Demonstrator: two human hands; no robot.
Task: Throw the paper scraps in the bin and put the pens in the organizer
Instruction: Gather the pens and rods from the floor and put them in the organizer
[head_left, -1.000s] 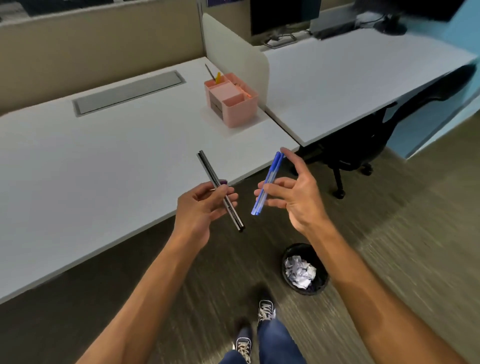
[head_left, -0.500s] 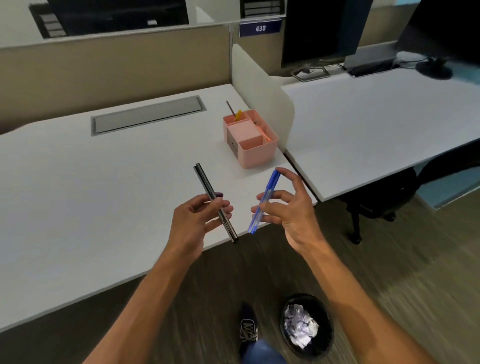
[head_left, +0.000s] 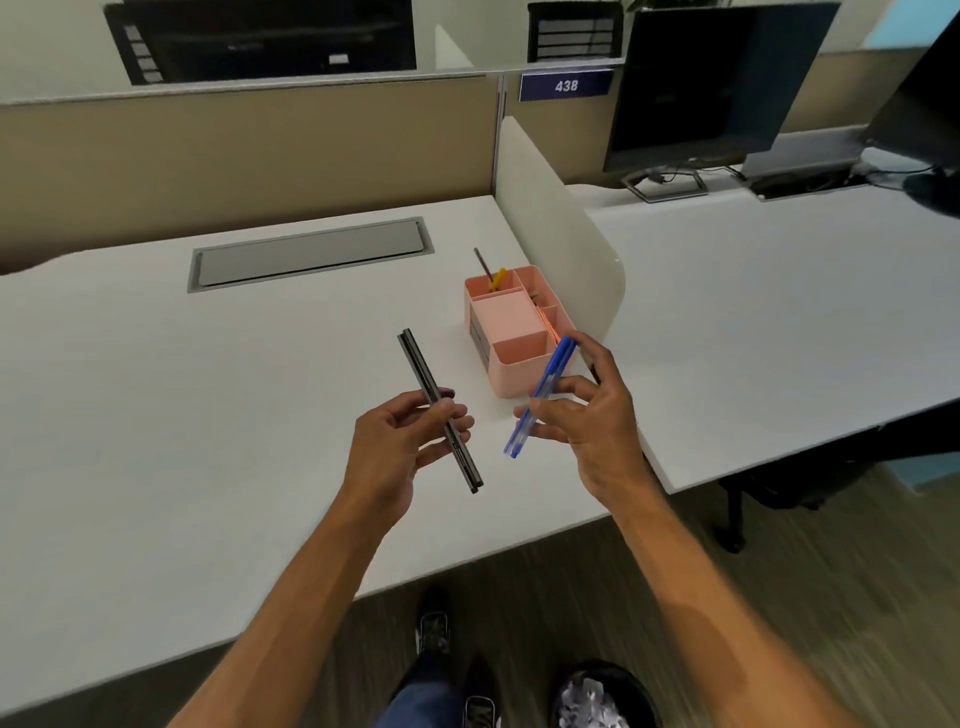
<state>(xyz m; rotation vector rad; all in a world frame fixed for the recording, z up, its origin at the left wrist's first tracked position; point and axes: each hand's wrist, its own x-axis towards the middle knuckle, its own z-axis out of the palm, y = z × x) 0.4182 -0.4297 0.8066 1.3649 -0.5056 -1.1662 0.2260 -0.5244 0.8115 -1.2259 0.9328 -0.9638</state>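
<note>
My left hand grips black pens that slant up and to the left over the white desk. My right hand pinches blue pens, their upper ends just in front of the pink organizer. The organizer stands on the desk beside the divider and holds a dark pen and a yellow one in its back compartment. A black bin with crumpled paper scraps sits on the floor at the bottom edge, below my right forearm.
A white divider panel separates this desk from the neighbouring desk, which carries a monitor. A grey cable hatch is set in the desk's back. An office chair stands under the right desk. My shoes are on the floor.
My view has moved forward and up toward the desk. Both hands, still holding their pens, have come over the desktop and closer to the organizer. The bin has dropped to the bottom edge.
</note>
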